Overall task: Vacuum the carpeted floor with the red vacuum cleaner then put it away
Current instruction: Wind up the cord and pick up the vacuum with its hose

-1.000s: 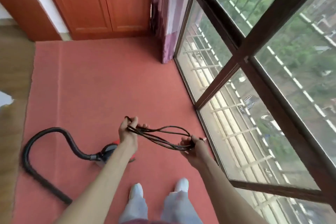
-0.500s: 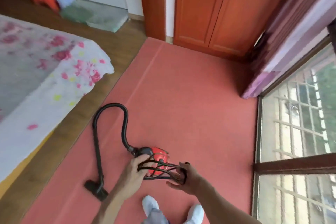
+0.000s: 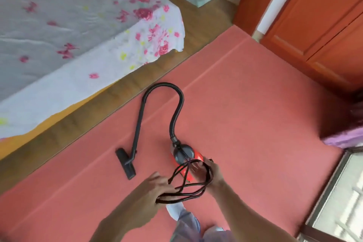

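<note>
- The left hand [image 3: 157, 186] is gripping one end of a looped bundle of black power cord [image 3: 188, 182], fingers curled round the strands.
- The right hand [image 3: 210, 171] is holding the other end of the same loops, fingers closed over them, just above the vacuum's body.
- The red vacuum cleaner [image 3: 186, 155] is sitting on the salmon-pink carpet [image 3: 255, 114], partly hidden behind the cord and the right hand.
- Its black hose [image 3: 177, 104] is arching up from the grey front cap and coming down as a straight wand to the floor nozzle [image 3: 125, 163], which is lying flat on the carpet.
- A bed with a floral sheet [image 3: 78, 25] is standing to the left, across a strip of wooden floor [image 3: 88, 120].
- Orange-brown wardrobe doors [image 3: 324, 25] are filling the upper right.
</note>
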